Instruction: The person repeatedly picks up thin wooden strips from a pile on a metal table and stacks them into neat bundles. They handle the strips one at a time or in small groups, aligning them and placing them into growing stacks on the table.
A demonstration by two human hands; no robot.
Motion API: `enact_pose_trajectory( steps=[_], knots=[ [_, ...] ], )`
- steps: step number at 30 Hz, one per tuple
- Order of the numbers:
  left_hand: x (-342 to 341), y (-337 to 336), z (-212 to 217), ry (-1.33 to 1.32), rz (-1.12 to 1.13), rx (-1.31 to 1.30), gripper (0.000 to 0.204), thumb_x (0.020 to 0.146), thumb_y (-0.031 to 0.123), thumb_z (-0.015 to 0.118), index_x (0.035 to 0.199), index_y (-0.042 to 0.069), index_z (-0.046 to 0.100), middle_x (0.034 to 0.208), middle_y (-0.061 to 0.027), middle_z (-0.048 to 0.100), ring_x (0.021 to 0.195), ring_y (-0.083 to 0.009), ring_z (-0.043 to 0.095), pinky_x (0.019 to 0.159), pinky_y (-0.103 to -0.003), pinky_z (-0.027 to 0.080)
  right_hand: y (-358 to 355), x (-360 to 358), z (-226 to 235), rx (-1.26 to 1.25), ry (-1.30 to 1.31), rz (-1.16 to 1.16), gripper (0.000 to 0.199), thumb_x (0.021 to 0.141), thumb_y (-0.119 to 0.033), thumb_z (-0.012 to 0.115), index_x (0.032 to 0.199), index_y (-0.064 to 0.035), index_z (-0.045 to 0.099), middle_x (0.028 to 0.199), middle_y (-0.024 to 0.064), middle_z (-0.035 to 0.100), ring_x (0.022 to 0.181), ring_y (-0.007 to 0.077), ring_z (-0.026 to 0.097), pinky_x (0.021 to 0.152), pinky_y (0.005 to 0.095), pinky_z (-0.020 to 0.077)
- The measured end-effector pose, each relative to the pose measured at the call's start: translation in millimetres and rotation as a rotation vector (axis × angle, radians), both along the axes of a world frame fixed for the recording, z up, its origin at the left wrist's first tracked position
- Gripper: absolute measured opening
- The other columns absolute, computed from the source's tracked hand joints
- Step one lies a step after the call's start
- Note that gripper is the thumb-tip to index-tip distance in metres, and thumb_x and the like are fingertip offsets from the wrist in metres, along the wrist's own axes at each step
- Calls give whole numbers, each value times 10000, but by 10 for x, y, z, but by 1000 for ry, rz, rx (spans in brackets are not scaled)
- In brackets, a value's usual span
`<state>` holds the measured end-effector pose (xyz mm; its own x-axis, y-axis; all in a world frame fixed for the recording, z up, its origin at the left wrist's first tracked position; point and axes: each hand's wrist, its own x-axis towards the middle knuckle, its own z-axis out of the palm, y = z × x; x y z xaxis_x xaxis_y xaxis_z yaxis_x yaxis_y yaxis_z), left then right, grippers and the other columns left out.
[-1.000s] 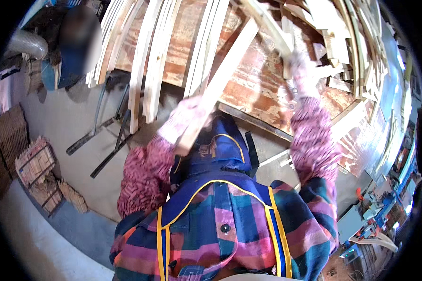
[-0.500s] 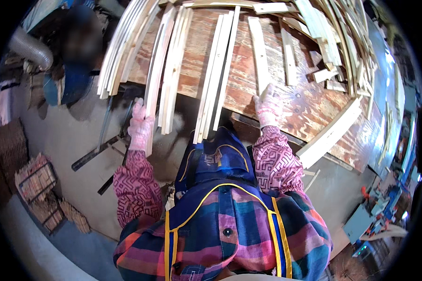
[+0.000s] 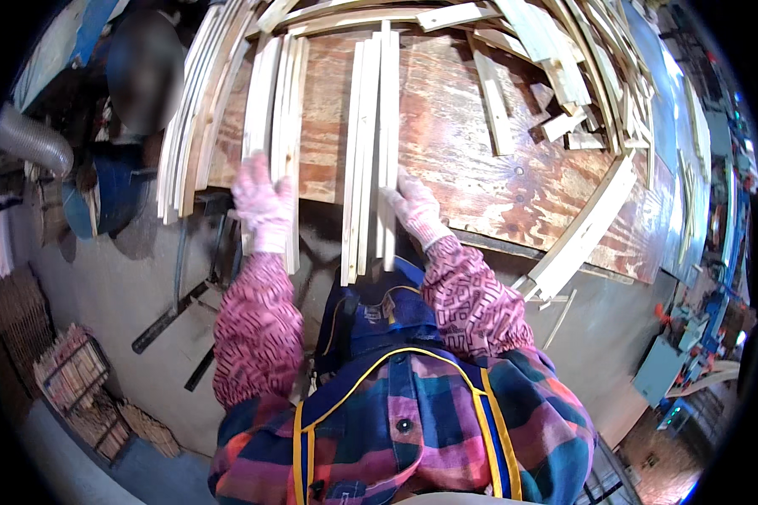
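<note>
My left hand (image 3: 263, 198), in a pale glove, lies over a group of light wooden strips (image 3: 288, 126) left of centre. Its fingers are stretched and spread, and the strips run beneath and beside it. My right hand (image 3: 414, 206), gloved too, is at the table's near edge against the right side of a wooden strip (image 3: 388, 118). Its thumb reaches over that strip, apart from the other fingers. Just left of it lies a narrow bundle of strips (image 3: 360, 143). The near ends of both groups stick out past the table edge.
The worn plywood tabletop (image 3: 446, 151) carries more strips (image 3: 195, 109) at the left and a heap of offcuts and strips (image 3: 564, 76) at the far right. Boards (image 3: 585, 227) overhang its near right edge. Stacked wood (image 3: 72, 370) and a metal stand (image 3: 173, 324) are on the floor, left.
My right hand has moved left, and the lone strip it was at now lies by the middle bundle. My left hand has shifted onto the left group, its fingers spread.
</note>
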<state>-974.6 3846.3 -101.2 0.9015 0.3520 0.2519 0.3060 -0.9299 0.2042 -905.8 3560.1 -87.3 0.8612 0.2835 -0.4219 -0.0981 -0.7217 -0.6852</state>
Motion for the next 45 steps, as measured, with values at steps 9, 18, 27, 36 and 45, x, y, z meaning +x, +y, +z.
enact_pose_trajectory(
  steps=[9, 18, 27, 36, 45],
  knots=[
    [332, -1687, 153, 656, 11, -298, 1027, 764, 465, 744, 1565, 253, 138, 1586, -229, 72, 1365, -434, 301, 1115, -512, 299, -1067, 1482, -60, -755, -501, -315, 710, 841, -485, 642, 1380, -70, 437, 1307, 220, 544, 1277, 345, 483, 1034, 478, 412],
    [506, -1739, 222, 715, 48, -265, 1044, 741, 435, 761, 1565, 274, 139, 1576, -202, 114, 1347, -420, 323, 1100, -502, 319, -1421, 1628, 387, -594, -11, -244, 554, 823, -345, 669, 1245, -21, 515, 1158, 249, 634, 1098, 391, 627, 949, 467, 503],
    [922, -1753, 270, 689, 64, -308, 894, 782, 425, 699, 1531, 280, 234, 1585, -176, 140, 1361, -390, 327, 1073, -495, 351, -1766, -1135, 458, 415, 458, -450, 479, 928, -270, 536, 1331, -14, 496, 1029, 141, 632, 878, 265, 651, 791, 379, 546],
    [331, -1789, 340, 755, 60, -549, 999, 773, 570, 706, 1560, 255, 176, 1592, -233, 73, 1413, -465, 222, 1119, -543, 295, -845, -796, 217, -103, 692, 221, 533, 949, -464, 541, 1098, 39, 636, 1036, 274, 666, 1004, 327, 671, 914, 445, 507],
    [362, -2058, 288, 700, 125, -256, 1037, 732, 521, 741, 1558, 292, 158, 1576, -218, 85, 1380, -421, 265, 1112, -516, 284, -884, 1687, 861, -737, -520, 188, 288, 946, -328, 552, 1136, -128, 635, 1061, 105, 681, 901, 247, 690, 710, 380, 574]
  ],
)
